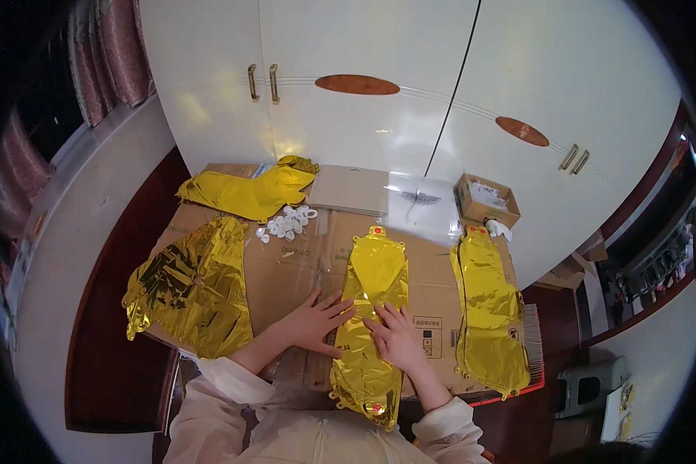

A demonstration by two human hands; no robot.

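Note:
A long gold foil balloon (371, 309), flat and uninflated, lies lengthwise before me on a cardboard-covered table. Small tabs and a red spot show at its far and near ends. My left hand (314, 322) rests with fingers spread, its fingertips at the balloon's left edge. On the right side of the foil, my right hand (397, 338) lies with its fingers stretched out over the surface. Neither hand grips anything. More gold foil balloons lie around: a crumpled one (197, 290) at the left, one (247, 189) at the far left, and a flat stack (491, 317) at the right.
Small white plastic pieces (288, 224) are heaped beyond my left hand. At the back lie a cardboard sheet (351, 189), a clear plastic bag (421, 207) and an open carton (487, 199) with white contents. White cabinet doors (348, 131) stand behind the table.

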